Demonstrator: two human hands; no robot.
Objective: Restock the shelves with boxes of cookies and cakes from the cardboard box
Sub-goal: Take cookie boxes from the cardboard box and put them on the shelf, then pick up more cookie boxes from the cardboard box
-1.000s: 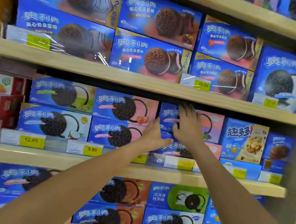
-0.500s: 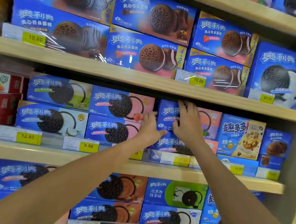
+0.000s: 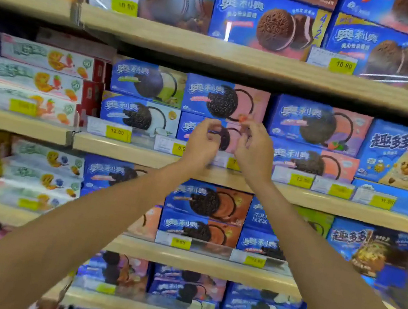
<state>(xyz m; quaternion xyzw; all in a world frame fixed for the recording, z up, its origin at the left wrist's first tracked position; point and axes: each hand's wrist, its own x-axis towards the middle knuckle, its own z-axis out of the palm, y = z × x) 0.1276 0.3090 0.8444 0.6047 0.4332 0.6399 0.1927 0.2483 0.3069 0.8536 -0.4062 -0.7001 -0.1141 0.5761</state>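
Observation:
Blue and pink cookie boxes stand in stacks of two on the middle shelf [image 3: 124, 148]. My left hand [image 3: 202, 142] and my right hand [image 3: 254, 150] hover side by side just in front of the lower strawberry box [image 3: 191, 126], under the upper one [image 3: 222, 98]. Both hands have loosely curled fingers and hold nothing. I cannot tell whether the fingertips touch the box. To the right sits the stack of a top box [image 3: 318, 124] and a bottom box [image 3: 310, 161]. The cardboard box is out of view.
Wooden shelves above and below are packed with more blue cookie boxes [image 3: 267, 23]. White cake boxes [image 3: 37, 76] fill the left bay. A chip-cookie box [image 3: 401, 157] stands at the right. Yellow price tags [image 3: 117, 132] line the shelf edges.
Both hands have come off the right-hand stack and drawn back to the left, fingers now curled. The view has swung left and down, so the shelves sit further right in frame.

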